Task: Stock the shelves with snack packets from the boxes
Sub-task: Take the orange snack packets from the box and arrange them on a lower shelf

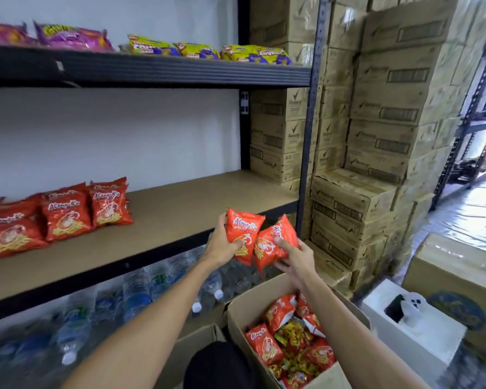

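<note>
Shelves (180, 211) of black steel with brown boards fill the left. Cartons (390, 108) stacked high on the right are printed "Rexona" with a tick mark and barcode blocks. An open box (253, 304) stands at bottom right, beside the shelves. It holds boxed packets (264, 345), red ones mixed with yellow-green ones whose print is too blurred to read. Bottles (135, 293) lie on the lowest shelf. A row (65, 217) of red packets sits at the left end of the middle board. Each shows pale fries and a white script name starting "Al"; the rest is unclear. The left hand (223, 247) has its grip closed on the left packet (243, 227), thumb across the front. The right hand (295, 262) has its grip closed on the right packet (277, 237). Both are of the same red print. They touch in the air, above the box and just in front of the middle board's edge.
</note>
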`<state>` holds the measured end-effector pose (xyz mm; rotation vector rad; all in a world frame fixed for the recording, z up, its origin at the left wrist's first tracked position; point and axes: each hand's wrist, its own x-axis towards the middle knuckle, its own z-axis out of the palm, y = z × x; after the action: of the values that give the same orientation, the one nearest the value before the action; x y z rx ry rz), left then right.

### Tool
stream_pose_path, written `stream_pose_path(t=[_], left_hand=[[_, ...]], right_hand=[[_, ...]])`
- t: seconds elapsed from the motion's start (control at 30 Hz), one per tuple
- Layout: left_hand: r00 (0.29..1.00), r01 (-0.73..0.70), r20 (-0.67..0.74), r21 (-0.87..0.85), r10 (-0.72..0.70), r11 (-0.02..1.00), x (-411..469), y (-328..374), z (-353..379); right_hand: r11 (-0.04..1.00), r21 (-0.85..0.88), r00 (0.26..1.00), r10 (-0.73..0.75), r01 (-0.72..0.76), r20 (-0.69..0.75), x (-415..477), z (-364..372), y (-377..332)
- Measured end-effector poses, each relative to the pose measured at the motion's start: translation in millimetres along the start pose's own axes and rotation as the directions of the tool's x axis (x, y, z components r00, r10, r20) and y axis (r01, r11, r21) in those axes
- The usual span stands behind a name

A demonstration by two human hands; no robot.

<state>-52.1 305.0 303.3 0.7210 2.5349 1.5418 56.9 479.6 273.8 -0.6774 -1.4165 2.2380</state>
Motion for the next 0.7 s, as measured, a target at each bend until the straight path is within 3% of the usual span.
stream_pose_path(t=[0.2,0.33,0.53,0.7], left_hand=[[0.995,-0.080,-0.068,-0.062,0.076,0.995,-4,16,-59],[0.983,-0.091,-0.162,-0.011,0.088,0.996,-11,18,-110],[0.967,-0.037,-0.249,0.078,0.055,0.996,-18,4,-188],[0.950,0.007,-0.313,0.051,0.010,0.999,-22,-19,-248]], right_hand=[[0.994,-0.081,0.987,-0.065,0.078,0.147,3,52,-30],[0.982,-0.164,0.970,-0.057,0.098,0.237,8,97,-45],[0.909,-0.341,0.905,-0.079,0.237,0.418,-1,176,-61],[0.827,-0.432,0.843,-0.088,0.359,0.530,-5,243,-63]])
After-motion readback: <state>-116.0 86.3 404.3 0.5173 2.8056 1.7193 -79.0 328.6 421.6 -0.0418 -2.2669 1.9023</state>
